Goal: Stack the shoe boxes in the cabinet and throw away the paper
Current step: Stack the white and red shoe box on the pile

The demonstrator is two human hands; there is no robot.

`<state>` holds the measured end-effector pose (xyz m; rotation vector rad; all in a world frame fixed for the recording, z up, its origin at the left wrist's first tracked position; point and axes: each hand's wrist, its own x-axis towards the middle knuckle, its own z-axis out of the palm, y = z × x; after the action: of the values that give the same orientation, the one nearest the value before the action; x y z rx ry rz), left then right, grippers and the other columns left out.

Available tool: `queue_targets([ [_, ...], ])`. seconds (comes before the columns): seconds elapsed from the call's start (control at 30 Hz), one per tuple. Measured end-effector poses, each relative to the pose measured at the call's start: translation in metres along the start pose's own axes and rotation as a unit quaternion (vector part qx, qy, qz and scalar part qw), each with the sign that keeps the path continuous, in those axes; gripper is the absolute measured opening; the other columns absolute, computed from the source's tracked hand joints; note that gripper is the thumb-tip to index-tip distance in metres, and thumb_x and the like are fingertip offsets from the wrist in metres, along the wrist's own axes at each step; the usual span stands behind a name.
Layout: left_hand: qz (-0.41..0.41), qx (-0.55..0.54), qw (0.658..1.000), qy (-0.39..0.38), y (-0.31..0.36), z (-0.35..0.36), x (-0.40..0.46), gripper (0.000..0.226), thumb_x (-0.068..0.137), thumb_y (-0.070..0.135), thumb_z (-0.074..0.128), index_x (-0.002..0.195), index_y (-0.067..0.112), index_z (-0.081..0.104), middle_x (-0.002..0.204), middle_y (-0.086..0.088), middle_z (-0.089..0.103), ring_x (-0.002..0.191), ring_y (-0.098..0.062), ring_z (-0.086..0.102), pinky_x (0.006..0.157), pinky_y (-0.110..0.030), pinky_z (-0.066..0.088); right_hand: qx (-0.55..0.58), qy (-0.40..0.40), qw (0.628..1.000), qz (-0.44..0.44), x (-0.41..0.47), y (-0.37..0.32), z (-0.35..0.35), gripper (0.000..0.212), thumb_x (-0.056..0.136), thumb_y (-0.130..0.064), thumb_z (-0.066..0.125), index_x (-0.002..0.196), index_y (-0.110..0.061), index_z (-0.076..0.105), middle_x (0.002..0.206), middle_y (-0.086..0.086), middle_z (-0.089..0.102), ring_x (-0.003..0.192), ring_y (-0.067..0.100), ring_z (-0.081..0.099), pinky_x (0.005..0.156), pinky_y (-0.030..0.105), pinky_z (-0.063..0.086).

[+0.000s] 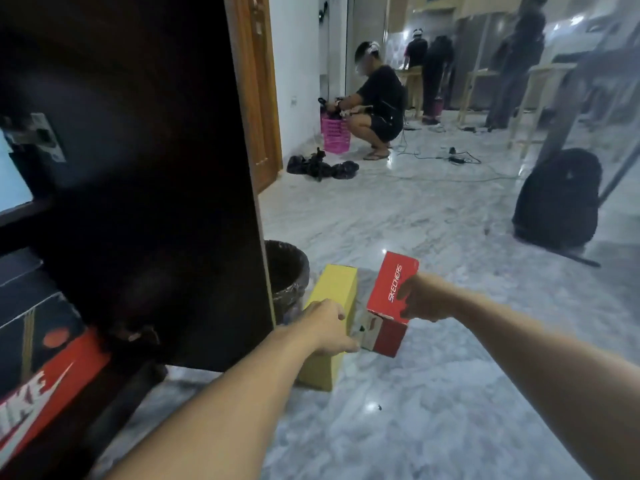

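A red shoe box (389,292) with white lettering hangs tilted above the marble floor, and my right hand (424,299) grips its right side. My left hand (329,327) reaches toward that box's near end, fingers by its white label, over a yellow shoe box (334,289) that lies on the floor. Whether the left hand holds the red box is hidden by the hand itself. At the lower left, an orange and black shoe box (52,368) lies inside the dark cabinet (156,168). No paper is visible.
A bin with a dark liner (287,271) stands beside the cabinet's side panel, behind the yellow box. A black backpack (557,199) sits on the floor at right. Farther back, a person crouches by a pink basket (334,135); cables and dark clothes lie on the floor.
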<state>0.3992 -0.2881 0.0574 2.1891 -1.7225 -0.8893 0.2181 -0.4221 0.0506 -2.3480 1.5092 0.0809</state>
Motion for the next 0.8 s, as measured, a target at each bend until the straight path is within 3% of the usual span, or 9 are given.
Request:
queue_targets([
  [0.1,-0.001,-0.016,1.000,-0.019,-0.002,0.045,0.045,0.049,0.078,0.035,0.073,0.122,0.021,0.056,0.123,-0.003,0.058,0.112,-0.023,0.056,0.091,-0.031,0.048,-0.005,0.001,1.000,0.003,0.041,0.038,0.049,0.038,0.083,-0.023,0.069,0.119,-0.015,0.067,0.119,0.006,0.067,0.106,0.026,0.063,0.088,0.029,0.049],
  [0.27,-0.013,-0.070,0.997,-0.023,-0.010,0.092,0.103,0.063,0.083,0.030,0.071,0.139,0.018,0.046,0.135,-0.002,0.054,0.121,-0.021,0.052,0.091,-0.023,0.039,0.011,0.022,1.000,-0.001,0.095,0.074,0.111,0.033,0.088,-0.022,0.057,0.121,-0.017,0.062,0.122,0.008,0.064,0.111,0.030,0.059,0.091,0.032,0.048],
  [0.4,-0.029,-0.113,0.993,0.008,-0.015,0.113,0.137,0.064,0.088,0.021,0.066,0.144,0.015,0.037,0.142,-0.004,0.049,0.129,-0.021,0.047,0.094,-0.023,0.038,0.021,0.015,0.999,-0.024,0.126,0.088,0.136,0.055,0.084,-0.028,0.055,0.138,-0.025,0.044,0.146,0.004,0.039,0.137,0.032,0.034,0.110,0.044,0.035],
  [0.53,-0.045,-0.143,0.988,0.028,-0.018,0.127,0.165,0.066,0.089,0.021,0.065,0.145,0.015,0.032,0.139,0.003,0.047,0.121,-0.016,0.048,0.081,-0.016,0.034,0.017,0.035,0.999,0.000,0.126,0.102,0.157,0.058,0.079,-0.038,0.061,0.132,-0.022,0.045,0.142,-0.001,0.042,0.127,0.029,0.044,0.096,0.045,0.047],
  [0.6,-0.055,-0.109,0.992,0.043,-0.021,0.131,0.175,0.067,0.087,0.035,0.064,0.145,0.021,0.034,0.144,0.000,0.046,0.125,-0.021,0.049,0.088,-0.022,0.038,0.043,0.117,0.992,0.016,0.116,0.109,0.169,0.048,0.080,-0.032,0.058,0.125,-0.016,0.053,0.136,0.003,0.050,0.117,0.030,0.054,0.088,0.040,0.050],
  [0.7,-0.071,-0.093,0.992,0.042,-0.024,0.140,0.190,0.070,0.087,0.054,0.055,0.147,0.024,0.033,0.148,-0.002,0.044,0.130,-0.026,0.046,0.100,-0.033,0.041,0.100,0.220,0.968,0.071,0.102,0.123,0.176,0.026,0.086,-0.031,0.047,0.095,-0.009,0.058,0.104,0.012,0.064,0.090,0.035,0.059,0.066,0.036,0.041],
  [0.8,-0.102,-0.164,0.981,0.029,-0.018,0.152,0.203,0.075,0.087,0.064,0.048,0.148,0.024,0.033,0.150,-0.005,0.040,0.136,-0.028,0.039,0.108,-0.038,0.035,0.171,0.231,0.946,0.154,0.095,0.135,0.171,0.038,0.095,-0.044,0.037,0.090,-0.011,0.056,0.092,0.015,0.067,0.083,0.036,0.058,0.067,0.037,0.039],
])
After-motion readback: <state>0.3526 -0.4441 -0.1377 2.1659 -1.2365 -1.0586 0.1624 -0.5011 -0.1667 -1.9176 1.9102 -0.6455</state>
